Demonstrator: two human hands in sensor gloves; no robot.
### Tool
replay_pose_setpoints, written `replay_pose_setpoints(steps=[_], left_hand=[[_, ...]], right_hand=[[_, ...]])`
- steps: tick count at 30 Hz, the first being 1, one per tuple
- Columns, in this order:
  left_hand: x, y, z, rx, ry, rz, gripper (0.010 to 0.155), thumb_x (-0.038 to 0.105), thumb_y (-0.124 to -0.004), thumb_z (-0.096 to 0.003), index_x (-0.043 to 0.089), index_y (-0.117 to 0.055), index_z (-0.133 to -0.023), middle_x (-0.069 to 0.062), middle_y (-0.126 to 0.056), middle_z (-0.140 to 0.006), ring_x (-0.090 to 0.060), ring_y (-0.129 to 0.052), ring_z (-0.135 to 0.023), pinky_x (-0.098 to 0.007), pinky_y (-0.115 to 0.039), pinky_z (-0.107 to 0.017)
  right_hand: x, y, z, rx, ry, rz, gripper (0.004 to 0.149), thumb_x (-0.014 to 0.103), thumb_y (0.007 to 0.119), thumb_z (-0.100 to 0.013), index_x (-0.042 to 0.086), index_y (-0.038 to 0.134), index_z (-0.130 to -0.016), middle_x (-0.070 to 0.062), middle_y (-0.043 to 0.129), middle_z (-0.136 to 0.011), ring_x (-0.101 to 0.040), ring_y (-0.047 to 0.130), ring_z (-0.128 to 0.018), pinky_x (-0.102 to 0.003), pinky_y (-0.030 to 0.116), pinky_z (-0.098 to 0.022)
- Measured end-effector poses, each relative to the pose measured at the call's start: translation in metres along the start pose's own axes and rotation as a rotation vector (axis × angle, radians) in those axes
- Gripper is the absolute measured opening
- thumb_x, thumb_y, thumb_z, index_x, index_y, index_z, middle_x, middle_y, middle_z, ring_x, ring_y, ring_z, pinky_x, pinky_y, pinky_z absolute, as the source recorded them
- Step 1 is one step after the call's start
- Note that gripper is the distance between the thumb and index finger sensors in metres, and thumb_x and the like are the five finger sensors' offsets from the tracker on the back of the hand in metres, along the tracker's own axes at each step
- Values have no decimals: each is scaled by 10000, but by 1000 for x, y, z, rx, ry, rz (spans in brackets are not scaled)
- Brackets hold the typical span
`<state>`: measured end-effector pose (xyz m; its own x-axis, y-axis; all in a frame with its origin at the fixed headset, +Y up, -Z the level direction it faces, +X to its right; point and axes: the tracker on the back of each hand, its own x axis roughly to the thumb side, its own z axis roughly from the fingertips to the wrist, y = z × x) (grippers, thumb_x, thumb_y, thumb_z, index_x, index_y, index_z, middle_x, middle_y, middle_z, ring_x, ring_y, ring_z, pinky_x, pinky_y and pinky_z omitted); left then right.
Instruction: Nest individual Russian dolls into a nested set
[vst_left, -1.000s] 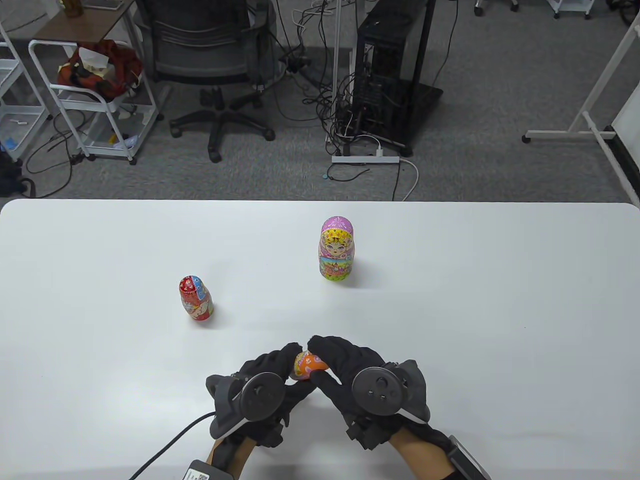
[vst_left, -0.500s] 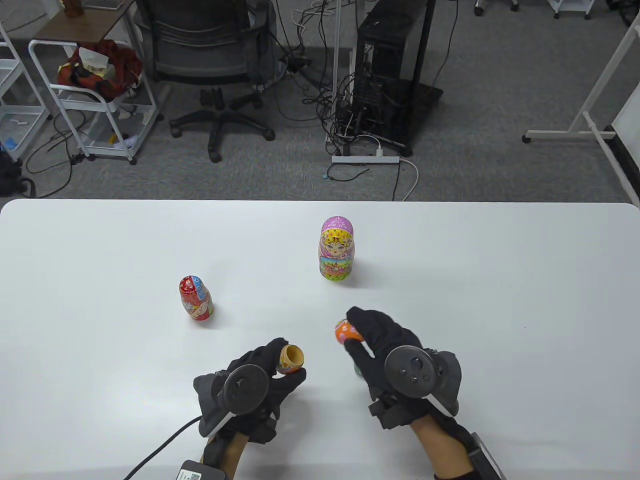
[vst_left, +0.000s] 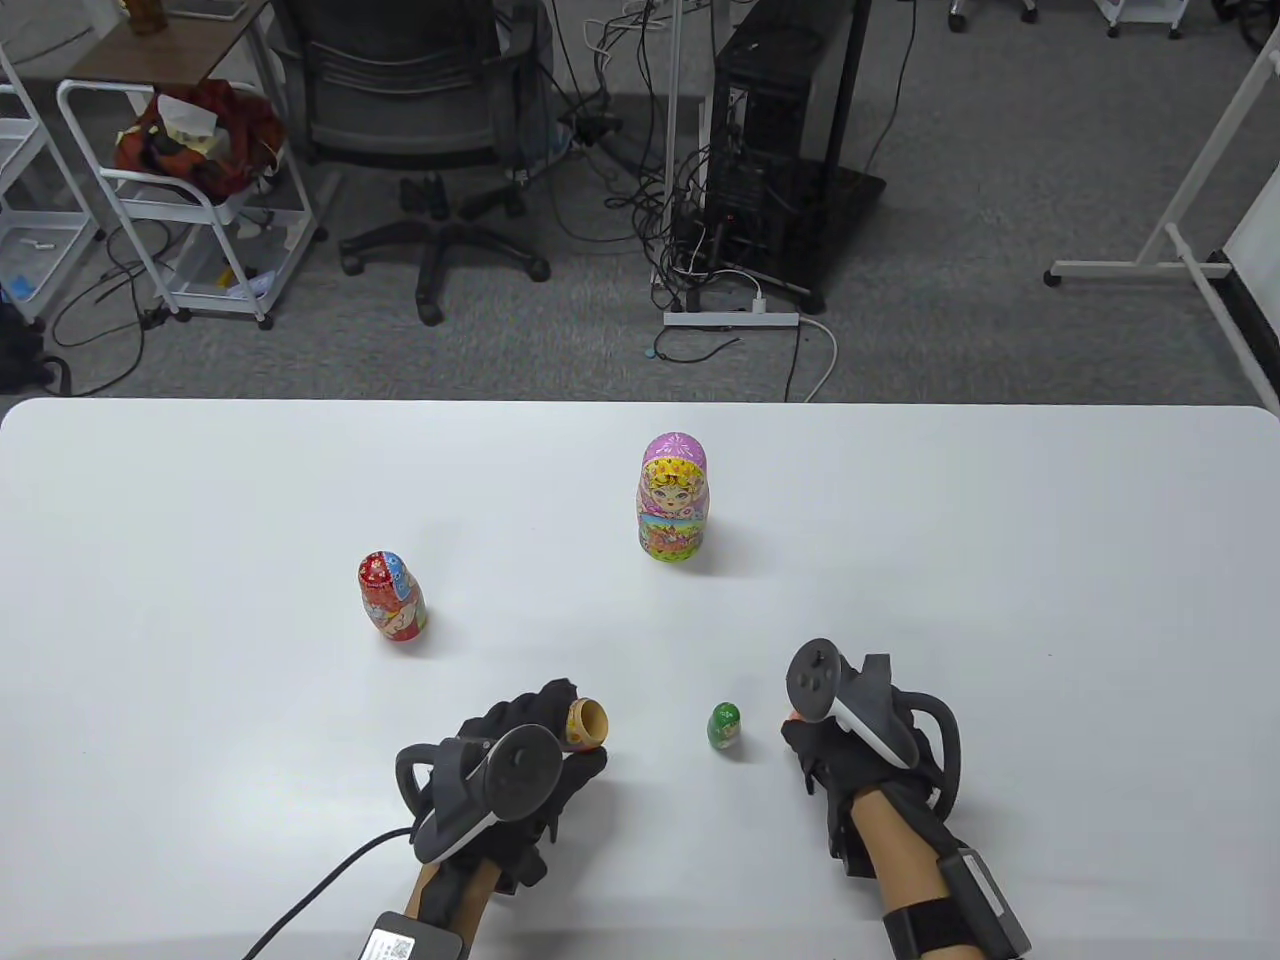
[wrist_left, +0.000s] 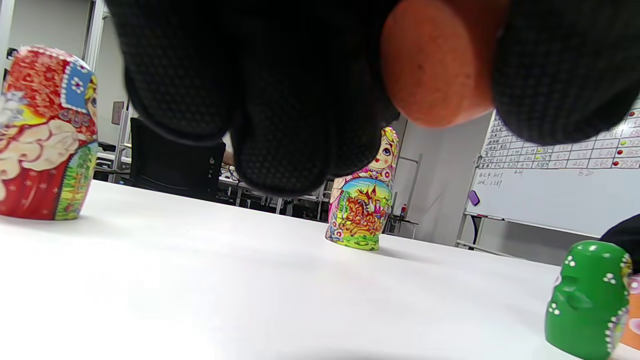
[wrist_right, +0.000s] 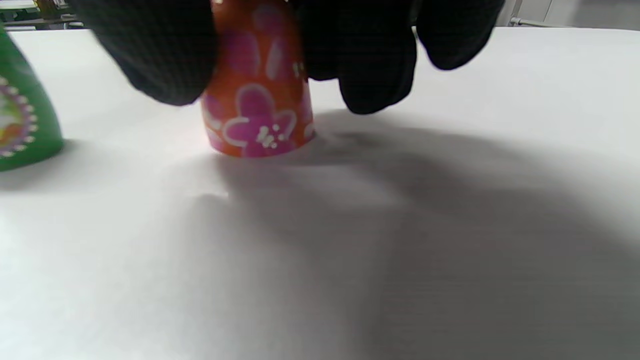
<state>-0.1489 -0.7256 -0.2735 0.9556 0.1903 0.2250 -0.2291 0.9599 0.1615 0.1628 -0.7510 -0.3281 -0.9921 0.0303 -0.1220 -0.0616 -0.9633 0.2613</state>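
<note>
**Table inventory: nesting dolls, one opened, three standing**

Item 1. Left hand, near edge of the white table, left of centre. Fingers curled around the lower half of the orange doll, which is tipped on its side, its hollow mouth facing right and away from the person. In the left wrist view the rounded orange base of this half shows between the gloved fingers. The half is held clear of the tabletop.

Item 2. Right hand, near edge, right of centre. Its fingers are closed from above on the orange top half, painted with pink flowers, which stands open end down on the table (only a sliver of orange shows in the table view, under the tracker).

Item 3. Smallest doll, green. Upright on the table between the two hands, nearer the right one and just beside the orange top half; touched by neither hand.

Item 4. Red doll. Closed, upright, beyond and left of the left hand, well apart from it.

Item 5. Largest doll, pink and yellow. Closed, upright, mid-table, beyond both hands, face toward the person.
</note>
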Motion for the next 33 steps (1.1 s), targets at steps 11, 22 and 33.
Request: replay_pose_setpoints(steps=[11, 22, 33], left_hand=[[5, -1, 0, -6, -23, 4, 794, 690, -842, -319, 211, -753, -946, 6, -989, -795, -131, -1064, -610, -408, -894, -523], [8, -3, 0, -17, -43, 2, 794, 693, -836, -320, 217, -751, -950, 10, -987, -802, -132, -1063, -616, -409, -892, -527], [11, -3, 1, -15, -44, -2, 796, 695, -832, -321, 219, -749, -952, 9, -987, -802, -133, -1063, -616, -408, -892, -526]], right_hand=[[62, -14, 39, -224, -353, 23, 535, 477, 709, -506, 479, 494, -996, -70, 647, -1075, -303, 808, -880, -505, 697, -649], [67, 2, 30, -179, -339, 25, 456, 386, 738, -502, 385, 623, -943, -52, 749, -990, -238, 906, -775, -437, 774, -590], [69, -52, 76, -426, -679, -520, 476, 413, 745, -477, 362, 624, -935, -33, 785, -946, -224, 925, -733, -435, 780, -579]])
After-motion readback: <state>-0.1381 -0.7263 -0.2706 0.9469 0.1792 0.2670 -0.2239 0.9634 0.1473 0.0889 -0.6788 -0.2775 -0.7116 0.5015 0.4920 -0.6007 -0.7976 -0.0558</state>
